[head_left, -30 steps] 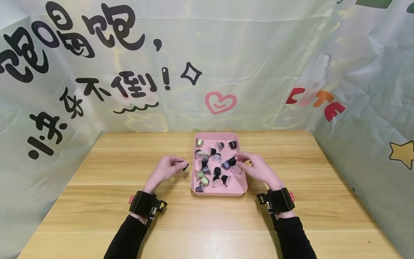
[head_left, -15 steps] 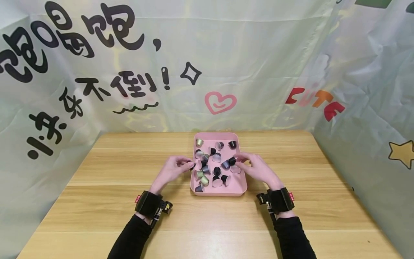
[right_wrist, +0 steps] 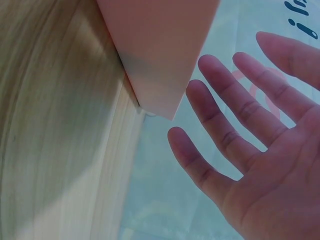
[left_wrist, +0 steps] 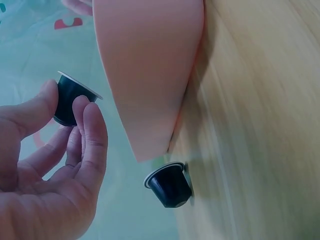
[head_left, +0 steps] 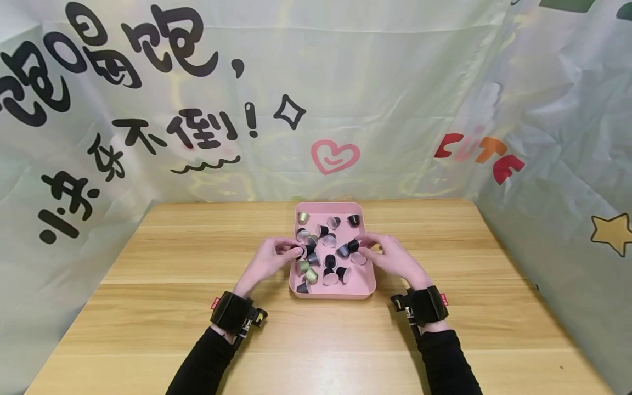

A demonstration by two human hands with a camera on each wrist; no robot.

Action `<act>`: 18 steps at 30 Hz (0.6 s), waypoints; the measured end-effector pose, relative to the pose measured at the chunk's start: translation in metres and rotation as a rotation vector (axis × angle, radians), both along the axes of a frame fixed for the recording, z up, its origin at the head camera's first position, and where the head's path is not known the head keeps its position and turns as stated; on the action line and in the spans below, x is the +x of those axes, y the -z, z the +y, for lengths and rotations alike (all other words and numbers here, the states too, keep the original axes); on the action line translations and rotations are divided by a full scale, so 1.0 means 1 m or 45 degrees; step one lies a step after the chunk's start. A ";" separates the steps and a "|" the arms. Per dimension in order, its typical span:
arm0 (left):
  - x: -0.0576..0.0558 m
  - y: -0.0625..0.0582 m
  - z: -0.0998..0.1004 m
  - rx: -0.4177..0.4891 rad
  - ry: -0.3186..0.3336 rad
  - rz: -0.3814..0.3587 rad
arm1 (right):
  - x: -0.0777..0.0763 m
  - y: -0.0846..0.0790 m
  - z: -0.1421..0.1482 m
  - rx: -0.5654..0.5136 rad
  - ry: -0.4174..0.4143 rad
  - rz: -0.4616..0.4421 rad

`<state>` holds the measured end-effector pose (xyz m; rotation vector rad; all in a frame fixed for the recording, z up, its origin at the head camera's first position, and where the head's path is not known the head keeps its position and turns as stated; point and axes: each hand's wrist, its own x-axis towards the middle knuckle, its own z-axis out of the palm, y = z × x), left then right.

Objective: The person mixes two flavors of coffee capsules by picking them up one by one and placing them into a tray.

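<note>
A pink tray (head_left: 333, 296) stands on the table with several coffee capsules in it, black, grey-blue, green and gold. At its left rim my left hand (head_left: 269, 259) pinches a black coffee capsule (left_wrist: 67, 102) between thumb and fingers, its pale lid tilted upward in the left wrist view. Another black capsule (left_wrist: 171, 187) lies on the wood outside the tray; the left hand hides it in the head view. My right hand (head_left: 392, 258) hovers at the right rim, near a black capsule (head_left: 353, 245). In the right wrist view its fingers (right_wrist: 235, 107) are spread and hold nothing.
The wooden table (head_left: 316, 345) stretches to both sides and in front of the tray. A printed cloth (head_left: 395, 99) hangs behind the table and along its sides. Each wrist wears a black camera band (head_left: 232, 311).
My left hand has moved right with the black capsule, from beside the tray to over its left rim. The right hand has stayed in place.
</note>
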<state>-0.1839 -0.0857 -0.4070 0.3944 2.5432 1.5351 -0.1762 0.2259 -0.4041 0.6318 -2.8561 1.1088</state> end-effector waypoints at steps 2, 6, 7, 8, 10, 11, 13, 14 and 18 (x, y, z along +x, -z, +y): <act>0.000 0.000 0.001 -0.004 -0.001 0.004 | 0.000 0.000 0.000 0.003 -0.004 0.009; 0.000 0.000 0.003 -0.009 -0.001 0.009 | -0.001 0.000 0.001 0.007 -0.012 0.020; 0.000 0.001 0.003 -0.012 0.003 0.014 | -0.001 0.000 0.001 0.009 -0.012 0.022; 0.000 0.002 0.003 -0.013 0.002 0.020 | -0.001 0.001 0.001 0.013 -0.014 0.024; 0.000 0.003 0.003 -0.016 0.003 0.028 | -0.001 0.000 0.001 0.009 -0.013 0.022; 0.000 0.003 0.004 -0.017 0.004 0.033 | -0.001 0.001 0.001 0.009 -0.013 0.021; 0.000 0.004 0.004 -0.010 0.007 0.035 | 0.000 0.001 0.001 0.006 -0.012 0.021; 0.000 0.004 0.004 -0.008 0.009 0.036 | 0.000 0.000 0.001 0.003 -0.012 0.020; -0.001 0.006 0.004 -0.003 0.019 0.043 | 0.000 0.001 0.001 -0.002 -0.020 0.018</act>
